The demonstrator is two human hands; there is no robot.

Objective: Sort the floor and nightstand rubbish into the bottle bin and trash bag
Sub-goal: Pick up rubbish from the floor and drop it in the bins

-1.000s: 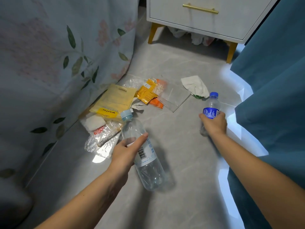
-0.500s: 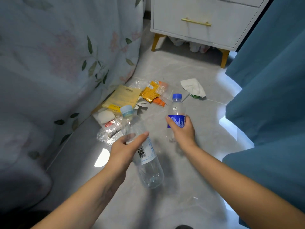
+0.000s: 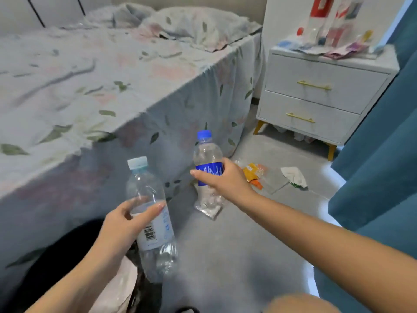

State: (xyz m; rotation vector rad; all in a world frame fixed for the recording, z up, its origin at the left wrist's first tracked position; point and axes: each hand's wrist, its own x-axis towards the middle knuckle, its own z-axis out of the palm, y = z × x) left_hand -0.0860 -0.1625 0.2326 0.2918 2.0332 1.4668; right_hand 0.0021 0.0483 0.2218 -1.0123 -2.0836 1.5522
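Left hand: the left hand is wrapped around the middle of a clear plastic bottle with a pale blue cap and a white barcode label, thumb across the front; the fingers behind the bottle are hidden.
Right hand: the right hand is clamped on a smaller clear plastic bottle with a dark blue cap and blue label, fingers covering part of the label.
Bottles: both are upright and lifted off the grey tiled floor, apart from each other.
Floor rubbish: orange and yellow snack wrappers lie by the foot of the bed, partly hidden behind the right hand; a crumpled white tissue lies further right.
Nightstand: the white two-drawer nightstand with gold handles carries a blurred heap of packaging, too smeared to make out piece by piece.
Lower left: something dark and a pale plastic sheet sit under the left forearm, cut off by the frame; I cannot tell what they are.
Surroundings: a floral bedsheet on the left, a teal curtain on the right.
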